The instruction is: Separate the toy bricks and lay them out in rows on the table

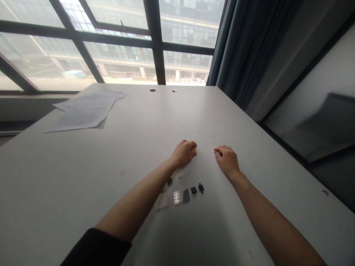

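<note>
My left hand (185, 152) is closed on a small yellow piece (194, 150) above the middle of the white table. To its right, my right hand (226, 159) pinches a small whitish piece (213, 149) between thumb and finger. The two hands are apart. Nearer to me lie a light studded plate (177, 197), a dark grey studded plate (186, 195), a black block (193, 190) and a black piece with pegs (201, 188). A dark piece (169, 181) and a flat beige piece (162, 201) are partly hidden by my left forearm.
Loose printed papers (85, 109) lie at the back left of the white table (133, 144). Two round holes show near its far edge. Beyond stand a window and a dark curtain (244, 48). A tiny pale piece (180, 177) lies close to my left wrist.
</note>
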Demonstrator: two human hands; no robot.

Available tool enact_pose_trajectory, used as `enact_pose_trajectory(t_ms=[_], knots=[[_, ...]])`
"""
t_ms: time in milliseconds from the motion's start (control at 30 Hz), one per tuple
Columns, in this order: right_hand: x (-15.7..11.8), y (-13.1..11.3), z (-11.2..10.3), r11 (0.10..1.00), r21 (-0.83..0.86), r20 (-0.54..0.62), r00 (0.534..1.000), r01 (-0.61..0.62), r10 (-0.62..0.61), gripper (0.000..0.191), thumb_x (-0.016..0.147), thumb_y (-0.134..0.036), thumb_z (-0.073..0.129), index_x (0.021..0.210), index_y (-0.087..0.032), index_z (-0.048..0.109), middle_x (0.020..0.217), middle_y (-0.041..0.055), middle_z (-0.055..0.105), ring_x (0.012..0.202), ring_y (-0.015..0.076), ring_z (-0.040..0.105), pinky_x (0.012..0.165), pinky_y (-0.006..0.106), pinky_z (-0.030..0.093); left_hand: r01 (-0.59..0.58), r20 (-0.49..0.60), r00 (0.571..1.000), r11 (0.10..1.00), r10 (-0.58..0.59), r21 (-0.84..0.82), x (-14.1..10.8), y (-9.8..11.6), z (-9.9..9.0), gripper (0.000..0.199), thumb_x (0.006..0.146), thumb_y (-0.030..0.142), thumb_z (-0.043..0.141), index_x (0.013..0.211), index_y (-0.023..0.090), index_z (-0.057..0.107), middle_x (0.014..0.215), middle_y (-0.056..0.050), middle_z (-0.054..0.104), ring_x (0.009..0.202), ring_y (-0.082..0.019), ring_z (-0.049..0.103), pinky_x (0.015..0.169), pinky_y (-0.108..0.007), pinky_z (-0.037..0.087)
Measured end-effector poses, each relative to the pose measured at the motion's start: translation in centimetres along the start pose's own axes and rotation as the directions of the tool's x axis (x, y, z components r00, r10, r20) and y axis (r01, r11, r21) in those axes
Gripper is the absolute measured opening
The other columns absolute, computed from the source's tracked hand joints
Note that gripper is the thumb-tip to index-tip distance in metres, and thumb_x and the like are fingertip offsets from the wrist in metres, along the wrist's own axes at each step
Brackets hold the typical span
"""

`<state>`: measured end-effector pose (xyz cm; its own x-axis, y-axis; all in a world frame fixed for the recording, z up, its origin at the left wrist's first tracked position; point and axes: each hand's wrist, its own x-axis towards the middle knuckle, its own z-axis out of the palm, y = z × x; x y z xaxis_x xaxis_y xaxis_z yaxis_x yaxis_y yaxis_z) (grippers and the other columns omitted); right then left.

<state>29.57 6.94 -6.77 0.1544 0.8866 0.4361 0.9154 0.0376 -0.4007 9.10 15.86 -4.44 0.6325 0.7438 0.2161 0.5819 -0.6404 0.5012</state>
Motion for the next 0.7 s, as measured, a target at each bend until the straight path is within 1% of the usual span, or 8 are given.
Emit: enact_pose_trajectory(t_ms=[100, 200, 300, 500, 600, 633, 700], knots=[[0.1, 0.3, 0.0, 0.999, -0.04, -0.022, 0.999, -0.034, 0.033, 0.021, 0.084, -0.013, 0.049, 0.089, -0.018, 0.069, 0.094, 0.0079, 0.07, 0.087, 0.0238, 0.057, 0.082, 0.037, 0.044, -0.019, 0.001, 1.0, 1.0, 0.019, -0.011, 1.1, 0.9, 0.9, 0.031, 0.074, 0.02, 0.065, 0.105, 0.017, 0.066, 0.095, -0.009, 0.069, 0.099, -0.025, 0.058, 0.088, -0.034, 0.046], [0.1, 0.3, 0.0, 0.996, -0.063, -0.04, 0.997, -0.066, 0.063, 0.021, 0.086, -0.015, 0.048, 0.09, -0.018, 0.069, 0.095, 0.0093, 0.069, 0.086, 0.0242, 0.057, 0.083, 0.037, 0.043, -0.025, -0.007, 1.0, 1.0, 0.025, -0.017, 1.6, 1.3, 1.4, 0.032, 0.074, 0.02, 0.065, 0.106, 0.016, 0.065, 0.098, -0.009, 0.068, 0.101, -0.025, 0.057, 0.09, -0.034, 0.046], [0.2, 0.4, 0.1, 0.993, -0.076, -0.058, 0.995, -0.091, 0.087, 0.021, 0.086, -0.016, 0.048, 0.092, -0.017, 0.068, 0.094, 0.0099, 0.069, 0.088, 0.0242, 0.056, 0.084, 0.037, 0.041, -0.039, -0.014, 0.999, 0.999, 0.039, -0.022, 1.6, 1.5, 1.7, 0.032, 0.075, 0.018, 0.064, 0.107, 0.016, 0.064, 0.1, -0.008, 0.069, 0.102, -0.025, 0.056, 0.091, -0.033, 0.045], [0.2, 0.5, 0.6, 0.989, -0.08, -0.109, 0.987, -0.126, 0.117, 0.021, 0.085, -0.019, 0.051, 0.098, -0.016, 0.067, 0.1, 0.01, 0.066, 0.091, 0.0235, 0.056, 0.084, 0.034, 0.041, -0.043, -0.046, 0.998, 0.998, 0.041, -0.039, 1.5, 1.7, 2.2, 0.034, 0.074, 0.018, 0.064, 0.108, 0.017, 0.063, 0.105, -0.008, 0.067, 0.102, -0.025, 0.057, 0.092, -0.035, 0.045], [0.2, 0.5, 0.5, 0.99, -0.07, -0.125, 0.985, -0.125, 0.116, 0.021, 0.084, -0.021, 0.052, 0.097, -0.016, 0.068, 0.098, 0.0095, 0.066, 0.089, 0.023, 0.057, 0.083, 0.033, 0.042, -0.047, -0.068, 0.997, 0.997, 0.043, -0.067, 1.5, 1.7, 1.6, 0.035, 0.075, 0.024, 0.067, 0.109, 0.019, 0.061, 0.115, -0.008, 0.063, 0.108, -0.024, 0.056, 0.096, -0.036, 0.043], [0.1, 0.5, 0.4, 0.99, -0.064, -0.131, 0.985, -0.125, 0.116, 0.021, 0.084, -0.021, 0.052, 0.096, -0.016, 0.068, 0.097, 0.0096, 0.066, 0.087, 0.0227, 0.057, 0.082, 0.033, 0.042, -0.053, -0.078, 0.996, 0.996, 0.047, -0.077, 1.4, 1.6, 1.0, 0.036, 0.075, 0.026, 0.068, 0.11, 0.019, 0.061, 0.12, -0.007, 0.061, 0.11, -0.023, 0.055, 0.098, -0.036, 0.042], [0.1, 0.6, 0.3, 0.991, -0.049, -0.144, 0.982, -0.126, 0.118, 0.021, 0.083, -0.022, 0.053, 0.097, -0.015, 0.068, 0.096, 0.0095, 0.066, 0.082, 0.0218, 0.057, 0.08, 0.033, 0.043, -0.06, -0.103, 0.993, 0.994, 0.05, -0.093, 0.7, 1.1, -0.7, 0.035, 0.078, 0.031, 0.067, 0.111, 0.02, 0.06, 0.124, -0.007, 0.059, 0.113, -0.022, 0.054, 0.1, -0.037, 0.041]])
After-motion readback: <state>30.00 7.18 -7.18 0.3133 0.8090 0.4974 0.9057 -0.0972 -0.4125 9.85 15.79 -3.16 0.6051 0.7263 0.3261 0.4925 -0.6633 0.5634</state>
